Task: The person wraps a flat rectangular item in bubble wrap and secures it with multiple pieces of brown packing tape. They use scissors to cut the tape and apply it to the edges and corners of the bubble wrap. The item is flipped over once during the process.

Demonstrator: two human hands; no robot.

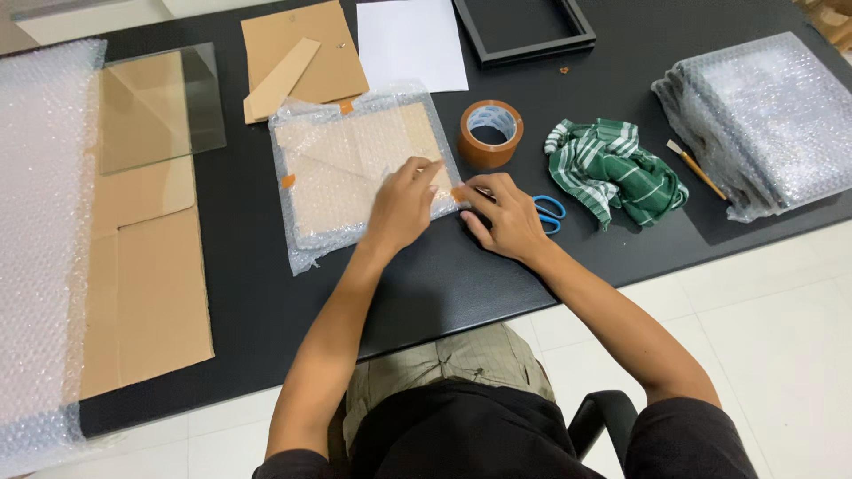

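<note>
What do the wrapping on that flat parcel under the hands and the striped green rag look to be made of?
Parcel wrapping: clear plastic bubble film, judging by its rows of shiny air pockets, fixed with brown tape bits. Rag: soft woven cloth, probably cotton, matte and crumpled into loose folds.

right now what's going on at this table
A seated person presses both hands on a flat bubble-wrapped parcel on the black table. The left hand lies on its right edge; the right hand smooths an orange tape strip at its corner. A tape roll, blue scissors and green cloth lie nearby.
</note>
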